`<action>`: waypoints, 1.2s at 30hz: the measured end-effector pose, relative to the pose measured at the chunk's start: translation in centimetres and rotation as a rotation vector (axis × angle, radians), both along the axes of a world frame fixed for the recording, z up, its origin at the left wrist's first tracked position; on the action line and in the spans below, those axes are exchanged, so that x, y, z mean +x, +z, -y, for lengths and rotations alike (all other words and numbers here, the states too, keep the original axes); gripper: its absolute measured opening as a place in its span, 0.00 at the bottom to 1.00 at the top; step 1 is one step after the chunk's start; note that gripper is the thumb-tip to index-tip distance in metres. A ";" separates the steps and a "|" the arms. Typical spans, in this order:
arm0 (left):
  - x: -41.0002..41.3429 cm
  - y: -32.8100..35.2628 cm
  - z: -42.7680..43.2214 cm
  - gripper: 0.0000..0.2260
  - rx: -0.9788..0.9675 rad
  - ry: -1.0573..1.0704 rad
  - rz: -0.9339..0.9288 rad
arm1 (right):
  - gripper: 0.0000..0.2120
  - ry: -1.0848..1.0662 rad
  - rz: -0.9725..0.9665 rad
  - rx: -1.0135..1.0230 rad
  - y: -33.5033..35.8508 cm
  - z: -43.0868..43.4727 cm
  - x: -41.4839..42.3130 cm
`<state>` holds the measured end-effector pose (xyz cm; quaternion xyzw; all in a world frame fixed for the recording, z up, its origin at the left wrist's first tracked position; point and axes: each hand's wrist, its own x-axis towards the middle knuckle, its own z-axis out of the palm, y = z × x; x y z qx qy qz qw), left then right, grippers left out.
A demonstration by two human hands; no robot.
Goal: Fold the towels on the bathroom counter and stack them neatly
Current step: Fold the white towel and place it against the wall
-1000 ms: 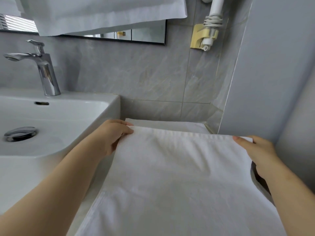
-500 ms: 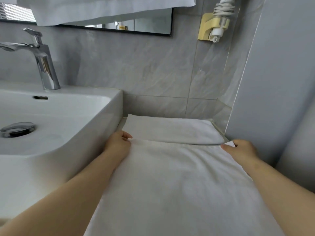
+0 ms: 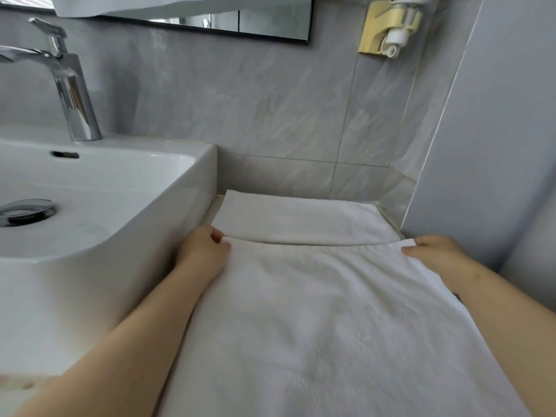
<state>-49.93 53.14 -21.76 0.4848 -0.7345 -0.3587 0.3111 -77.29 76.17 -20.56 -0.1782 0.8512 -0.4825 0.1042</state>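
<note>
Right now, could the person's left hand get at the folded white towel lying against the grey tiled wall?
Probably yes. The left hand pinches a corner of the spread white towel right beside the folded white towel, and nothing lies between them. It would have to let go of that corner first.

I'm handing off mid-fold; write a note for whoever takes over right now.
Left hand pinches the near towel's far left corner; right hand pinches its far right corner.
That towel lies spread on the counter beside the sink, its far edge just short of a folded towel by the wall.
Done: one towel folded.
Left: fold the near towel, stack it on the folded one.
</note>
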 end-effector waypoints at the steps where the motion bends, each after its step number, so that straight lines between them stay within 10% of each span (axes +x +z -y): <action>1: 0.0 -0.1 0.0 0.08 -0.020 0.012 0.006 | 0.09 -0.014 -0.048 0.025 -0.3 0.2 -0.1; 7: -0.1 -0.4 0.3 0.04 -0.085 0.031 -0.007 | 0.16 -0.098 -0.231 0.262 -0.9 0.7 -0.3; 21: 0.1 0.2 0.0 0.10 -0.137 0.042 0.130 | 0.13 0.123 0.272 0.055 2.3 -0.2 1.1; 36: -0.3 0.3 0.4 0.13 -0.175 0.083 0.269 | 0.25 -0.079 0.190 0.024 1.3 0.4 1.0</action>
